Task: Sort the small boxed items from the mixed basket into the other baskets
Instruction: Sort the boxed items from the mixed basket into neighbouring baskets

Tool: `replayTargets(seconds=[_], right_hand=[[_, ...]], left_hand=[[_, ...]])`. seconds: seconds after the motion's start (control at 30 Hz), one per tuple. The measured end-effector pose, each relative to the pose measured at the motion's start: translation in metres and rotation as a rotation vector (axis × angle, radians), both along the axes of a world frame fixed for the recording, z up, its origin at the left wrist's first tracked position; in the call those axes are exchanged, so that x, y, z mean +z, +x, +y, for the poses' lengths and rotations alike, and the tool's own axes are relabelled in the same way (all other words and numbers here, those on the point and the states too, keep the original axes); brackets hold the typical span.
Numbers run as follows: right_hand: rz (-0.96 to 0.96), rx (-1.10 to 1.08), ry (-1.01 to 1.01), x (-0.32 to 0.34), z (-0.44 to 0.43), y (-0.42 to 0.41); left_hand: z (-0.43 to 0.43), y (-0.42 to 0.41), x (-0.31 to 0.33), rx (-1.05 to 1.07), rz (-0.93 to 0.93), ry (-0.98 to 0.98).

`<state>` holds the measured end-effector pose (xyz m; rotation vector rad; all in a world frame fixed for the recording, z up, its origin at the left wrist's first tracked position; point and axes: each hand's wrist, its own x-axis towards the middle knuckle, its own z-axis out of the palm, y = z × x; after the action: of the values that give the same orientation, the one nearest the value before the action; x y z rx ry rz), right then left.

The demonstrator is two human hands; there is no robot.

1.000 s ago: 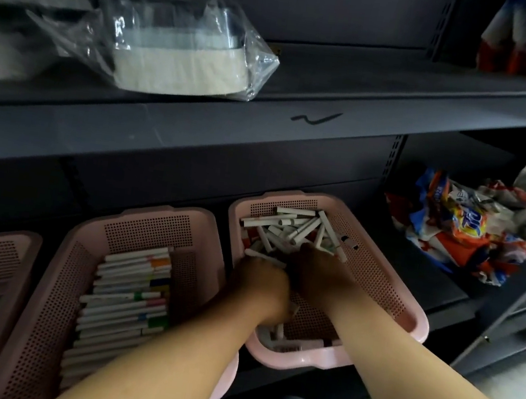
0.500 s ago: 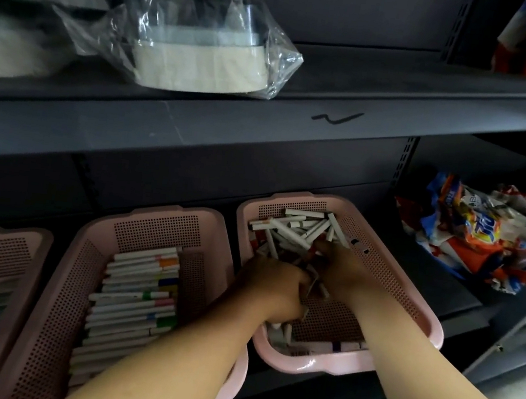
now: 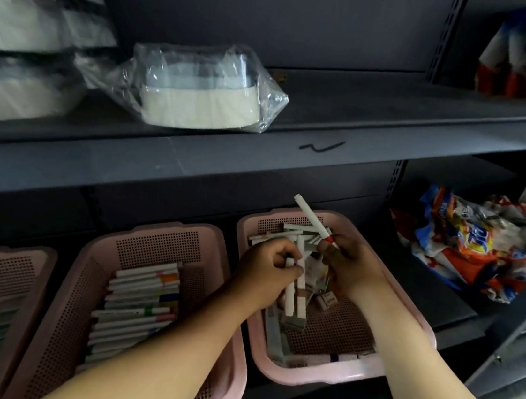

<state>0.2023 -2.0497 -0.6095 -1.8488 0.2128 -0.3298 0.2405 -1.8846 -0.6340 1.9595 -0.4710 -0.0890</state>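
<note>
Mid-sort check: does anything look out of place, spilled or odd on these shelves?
Nothing has spilled. The mixed basket is a jumble: white markers cross at all angles over small boxes, unlike the neat rows in the middle basket. A black squiggle marks the shelf edge, and the colourful packets lie in a crumpled heap.

Mixed basket (image 3: 315, 373) at 5 o'clock and middle basket (image 3: 156, 235) at 7 o'clock: pink plastic, matt, perforated walls and floors.
Shelf (image 3: 366, 112): dark grey painted metal, matt, smooth.
Wrapping (image 3: 269, 93) at 11 o'clock: clear plastic film, glossy, creased.
Packets (image 3: 469, 246) at 3 o'clock: glossy printed film, crumpled.
Pens (image 3: 290, 298): smooth white plastic.
</note>
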Motion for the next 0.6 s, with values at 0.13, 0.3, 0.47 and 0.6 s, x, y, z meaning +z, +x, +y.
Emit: replayTargets(seconds=[0.13,0.3,0.47,0.6], right_hand=[[0.207,0.058,-0.303,0.008,0.009,-0.009],[0.159,0.111,-0.213,0.012,0.036,-0.016],[0.144,0.19,-0.177,0.016,0.074,-0.013],[0.087,0.245,-0.095,0.026,0.105,-0.009]], left_hand=[[0.002,-0.001,0.005,0.041,0.01,-0.132],[0.016,-0.006,0.017,0.105,-0.038,-0.236],[0.052,-0.011,0.031,0.173,-0.021,-0.235],[0.101,-0.009,0.037,0.183,0.02,-0.248]])
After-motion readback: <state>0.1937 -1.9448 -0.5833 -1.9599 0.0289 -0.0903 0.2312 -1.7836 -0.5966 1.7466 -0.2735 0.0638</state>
